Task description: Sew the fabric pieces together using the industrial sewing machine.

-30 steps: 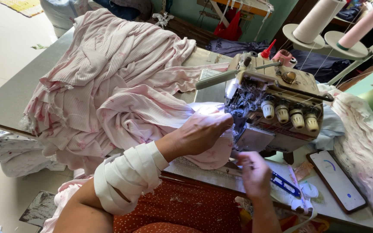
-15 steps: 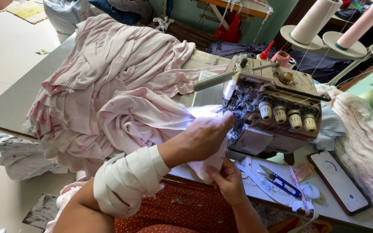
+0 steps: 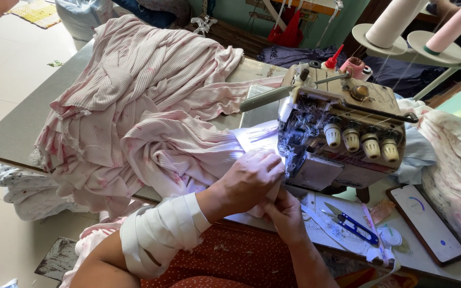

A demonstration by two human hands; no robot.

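Observation:
My left hand lies flat on pale pink ribbed fabric, pressing it down just left of the needle area of a beige overlock sewing machine. A white bandage-like wrap covers my left forearm. My right hand sits just below the left one, pinching the fabric's edge at the front of the machine. The fabric under both hands is lit by the machine's lamp.
A big heap of pink fabric covers the grey table to the left. Blue-handled thread snips and a phone lie right of my hands. Thread cones stand behind the machine. More pink cloth piles at the right edge.
My right hand has moved left from the area near the snips up to the fabric edge under my left hand. My left hand stayed on the cloth by the machine.

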